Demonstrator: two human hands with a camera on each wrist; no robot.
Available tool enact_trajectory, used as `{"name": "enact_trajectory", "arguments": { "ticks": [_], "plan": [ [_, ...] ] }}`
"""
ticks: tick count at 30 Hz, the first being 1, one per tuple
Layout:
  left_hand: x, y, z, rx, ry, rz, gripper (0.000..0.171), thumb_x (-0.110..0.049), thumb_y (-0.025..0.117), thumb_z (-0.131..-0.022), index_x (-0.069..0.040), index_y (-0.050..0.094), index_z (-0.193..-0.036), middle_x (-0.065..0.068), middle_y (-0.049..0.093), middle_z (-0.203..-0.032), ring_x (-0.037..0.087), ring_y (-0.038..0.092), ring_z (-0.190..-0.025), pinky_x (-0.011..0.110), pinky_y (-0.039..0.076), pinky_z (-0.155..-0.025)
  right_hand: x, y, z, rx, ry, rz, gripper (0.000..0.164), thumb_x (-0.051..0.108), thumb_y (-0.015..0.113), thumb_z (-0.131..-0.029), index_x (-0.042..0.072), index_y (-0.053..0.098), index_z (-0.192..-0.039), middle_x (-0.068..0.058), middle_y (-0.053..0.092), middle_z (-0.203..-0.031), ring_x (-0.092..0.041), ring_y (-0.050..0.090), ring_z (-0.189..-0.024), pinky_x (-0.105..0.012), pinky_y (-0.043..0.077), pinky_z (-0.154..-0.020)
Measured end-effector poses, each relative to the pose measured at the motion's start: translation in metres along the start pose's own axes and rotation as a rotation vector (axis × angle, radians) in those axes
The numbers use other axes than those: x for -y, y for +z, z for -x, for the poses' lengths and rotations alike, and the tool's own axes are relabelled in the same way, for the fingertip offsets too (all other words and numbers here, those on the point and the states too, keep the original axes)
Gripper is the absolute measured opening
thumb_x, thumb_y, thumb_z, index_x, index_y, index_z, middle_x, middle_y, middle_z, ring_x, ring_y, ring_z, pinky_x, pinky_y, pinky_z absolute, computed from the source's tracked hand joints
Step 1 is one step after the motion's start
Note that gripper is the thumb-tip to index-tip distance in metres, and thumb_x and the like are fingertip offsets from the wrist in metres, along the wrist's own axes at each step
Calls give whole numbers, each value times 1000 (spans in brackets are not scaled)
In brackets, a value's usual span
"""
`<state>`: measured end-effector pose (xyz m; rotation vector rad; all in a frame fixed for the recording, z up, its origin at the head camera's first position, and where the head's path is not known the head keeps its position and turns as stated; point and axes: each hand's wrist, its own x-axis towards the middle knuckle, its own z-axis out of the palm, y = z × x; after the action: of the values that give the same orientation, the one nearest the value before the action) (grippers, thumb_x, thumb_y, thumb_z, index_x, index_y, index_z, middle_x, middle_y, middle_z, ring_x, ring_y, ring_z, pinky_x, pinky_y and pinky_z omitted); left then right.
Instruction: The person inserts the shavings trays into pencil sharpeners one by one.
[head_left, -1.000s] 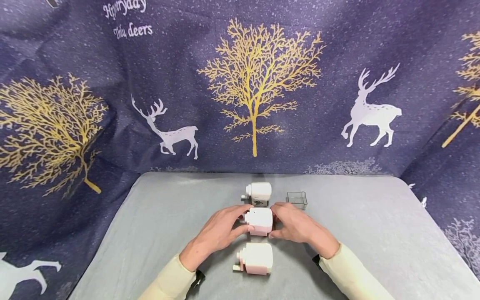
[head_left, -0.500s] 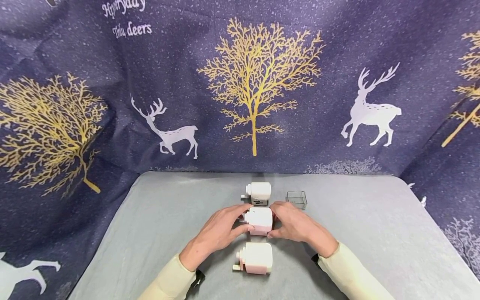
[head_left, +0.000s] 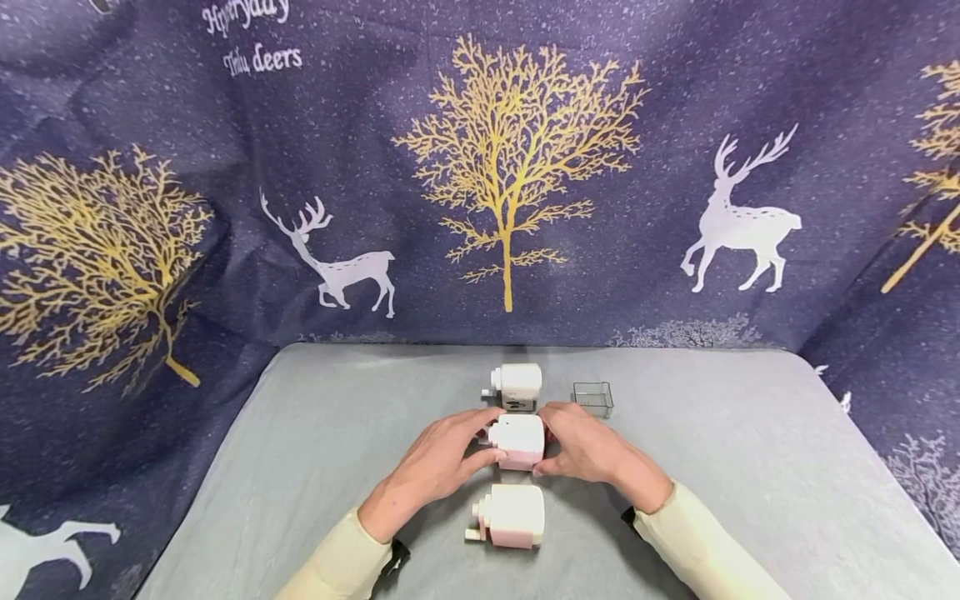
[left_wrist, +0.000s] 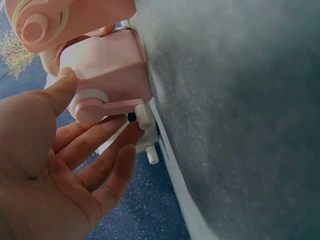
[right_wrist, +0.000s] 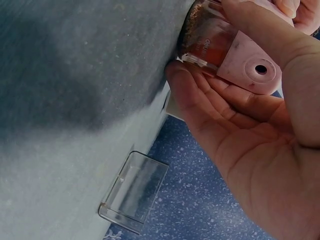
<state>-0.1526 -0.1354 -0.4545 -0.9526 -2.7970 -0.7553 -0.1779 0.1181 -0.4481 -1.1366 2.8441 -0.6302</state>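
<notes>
at the lower centre of the head view, a near pencil sharpener (head_left: 516,517) in pink and white stands upright on the grey surface (head_left: 750,467), its handle towards frame left, touched by neither hand. just beyond it, at the middle of the row, is the middle pencil sharpener (head_left: 521,442), also pink and white, with a hand on either side. the left hand (head_left: 435,458) grasps it from frame left, thumb on the near edge and other fingers round behind its crank (left_wrist: 122,106); the right hand (head_left: 588,446) grasps it from frame right, thumb in front, fingers curved behind. it seems to rest on the surface. the right wrist view shows its see-through drawer (right_wrist: 216,37) in place, with shavings inside. farther back stand a white pencil sharpener (head_left: 521,385) and, to its right, a loose see-through box (head_left: 592,400), well apart from both hands. as i judge it, the grip is made; the box remains unfitted to any sharpener.
</notes>
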Motion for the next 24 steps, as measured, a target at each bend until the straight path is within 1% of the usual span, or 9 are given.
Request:
{"name": "enact_trajectory", "arguments": {
  "ticks": [5,8,17,24],
  "plan": [
    [0,0,0,0,2,5,62,-47,60,-93,-17,48,-146,0,54,-139,15,52,-121,37,43,-101,0,1,0,-5,-3,13,42,37,85,-67,13,62,-92,9,55,-78,-6,49,-64,-19,46,-53],
    [0,0,0,-2,3,7,62,-47,61,-93,-15,49,-145,0,54,-138,15,53,-121,37,44,-101,0,1,-1,-15,-12,27,43,38,86,-67,12,62,-92,9,55,-78,-6,48,-64,-20,46,-53],
    [-1,0,-1,1,0,5,62,-48,60,-93,-16,49,-145,-1,54,-138,14,53,-120,37,44,-101,0,1,-2,-33,-29,32,42,36,87,-66,12,62,-91,10,53,-77,-6,48,-64,-20,46,-54],
    [-1,1,-1,-16,27,14,61,-47,60,-93,-14,50,-143,0,56,-136,15,55,-117,38,46,-98,0,3,-3,-55,-51,50,45,38,87,-63,12,62,-91,9,54,-78,-8,49,-67,-24,47,-57]
  ]
}}
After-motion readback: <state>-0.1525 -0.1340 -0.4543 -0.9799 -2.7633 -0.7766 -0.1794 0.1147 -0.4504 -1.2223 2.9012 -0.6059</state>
